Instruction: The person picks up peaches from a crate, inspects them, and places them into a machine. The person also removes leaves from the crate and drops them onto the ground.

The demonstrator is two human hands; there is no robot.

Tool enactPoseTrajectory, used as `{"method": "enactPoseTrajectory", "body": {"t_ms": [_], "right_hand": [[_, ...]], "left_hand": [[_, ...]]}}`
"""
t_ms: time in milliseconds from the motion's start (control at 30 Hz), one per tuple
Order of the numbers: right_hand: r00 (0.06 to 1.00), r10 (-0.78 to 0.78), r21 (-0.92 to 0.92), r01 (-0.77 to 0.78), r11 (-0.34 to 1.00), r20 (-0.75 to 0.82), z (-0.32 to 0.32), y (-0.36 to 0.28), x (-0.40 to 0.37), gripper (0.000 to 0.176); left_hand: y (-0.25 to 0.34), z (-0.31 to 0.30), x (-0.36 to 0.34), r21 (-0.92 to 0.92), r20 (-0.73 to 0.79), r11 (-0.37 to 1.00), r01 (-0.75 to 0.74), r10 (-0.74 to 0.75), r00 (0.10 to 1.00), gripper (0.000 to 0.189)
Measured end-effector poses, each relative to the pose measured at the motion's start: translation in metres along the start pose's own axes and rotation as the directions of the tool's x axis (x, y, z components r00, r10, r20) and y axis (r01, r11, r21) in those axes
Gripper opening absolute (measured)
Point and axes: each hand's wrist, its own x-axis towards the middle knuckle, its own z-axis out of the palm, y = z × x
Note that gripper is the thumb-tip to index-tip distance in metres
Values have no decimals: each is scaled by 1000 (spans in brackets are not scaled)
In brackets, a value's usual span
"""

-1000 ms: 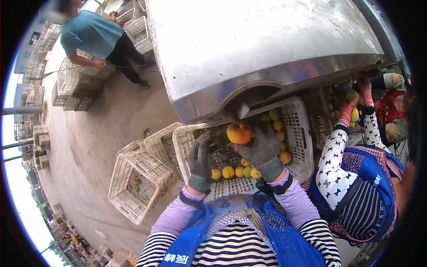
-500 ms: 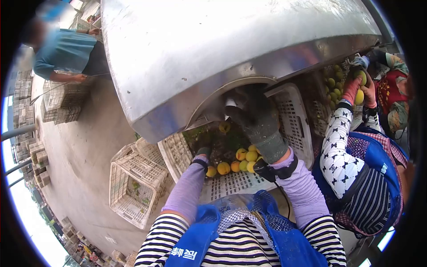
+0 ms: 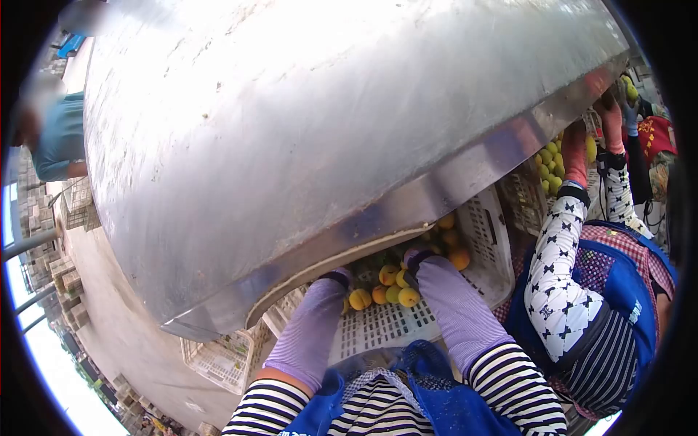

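Both my arms, in purple striped sleeves, reach into a white plastic crate [image 3: 389,327] below the metal hood. My left hand [image 3: 345,274] is at the left of the crate, close to round yellow-orange fruit [image 3: 360,299] that looks like peaches; its fingers are hidden. Beyond the dark wrist strap, my right hand [image 3: 411,256] is mostly covered by the hood's edge and its fingers do not show. Several fruits lie between my wrists, and more orange ones [image 3: 459,258] sit in the crate's right part. What either hand touches cannot be seen.
The large metal hood [image 3: 305,160] overhangs the crate. At my right, a co-worker in a bow-patterned sleeve [image 3: 560,247] reaches towards greenish-yellow fruit [image 3: 547,163]. Another white crate [image 3: 225,356] stands on the floor at left. A person in a teal shirt [image 3: 62,134] stands beyond the hood.
My view has shifted, and the hood now covers more of the crate. My right hand has moved down and left, its dark glove now mostly hidden. The co-worker's hands have moved lower and apart.
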Motion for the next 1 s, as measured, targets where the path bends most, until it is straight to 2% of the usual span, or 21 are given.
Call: {"method": "enactPoseTrajectory", "body": {"t_ms": [33, 67, 100, 133, 200, 267, 333, 400, 500, 600, 667, 700, 733, 833, 867, 967, 1000], "right_hand": [[999, -28, 29, 27, 999, 39, -10, -13, -5, 39], [994, -70, 43, 67, 997, 78, -20, -31, -12, 41], [985, -121, 59, 114, 992, 125, -33, -56, -23, 43], [969, -180, 82, 168, 982, 170, -45, -83, -36, 45], [928, -284, 149, 254, 956, 240, -60, -122, -61, 50], [890, -356, 227, 298, 927, 284, -66, -147, -88, 56], [866, -394, 320, 296, 900, 308, -69, -153, -108, 68], [842, -442, 399, 307, 864, 309, -74, -162, -118, 81], [816, -513, 2, 532, 847, 268, -77, -203, -153, 93], [872, -487, 18, 487, 873, 55, -71, -232, -165, 90], [870, -487, 73, 492, 867, -76, -73, -249, -165, 83], [866, -480, 104, 495, 863, -139, -73, -258, -166, 79], [725, -629, -24, 650, 760, -281, -75, -270, -160, 68], [664, -708, -274, 653, 706, -241, -68, -286, -130, 75], [661, -706, -273, 651, 708, -255, -55, -276, -112, 71], [498, -807, -479, 651, 589, -317, -42, -263, -96, 63], [497, -806, -499, 635, 590, -321, -42, -265, -96, 61]], "left_hand": [[-8, 0, -3, -342, 38, 940, -14, 29, 999, 48], [-19, -11, -8, -643, 62, 766, -11, 66, 996, 52], [-27, -23, -20, -824, 123, 561, 71, 57, 991, 56], [-33, -36, -33, -936, 185, 314, 161, 47, 982, 60], [-25, -99, -83, -900, 424, -107, 422, 1, 906, 69], [10, -200, -113, -894, 330, -305, 328, 45, 943, 75], [23, -235, -130, -879, 239, -406, 248, 74, 968, 81], [25, -241, -133, -889, 147, -417, 189, 131, 980, 88], [28, -274, -161, -844, 88, -510, 164, 169, 982, 90], [43, -283, -161, -838, 34, -544, 42, 25, 999, 92], [37, -297, -160, -855, 52, -509, 100, 108, 993, 89], [42, -307, -160, -854, 41, -515, 77, 82, 996, 86], [47, -318, -159, -853, 29, -520, 54, 56, 998, 83], [52, -332, -159, -862, 6, -506, -23, -56, 998, 78], [55, -324, -158, -813, 48, -583, -5, -76, 996, 74], [48, -297, -170, -803, 15, -595, -41, -89, 996, 73], [48, -297, -170, -814, 66, -580, -12, -113, 991, 71]]}}
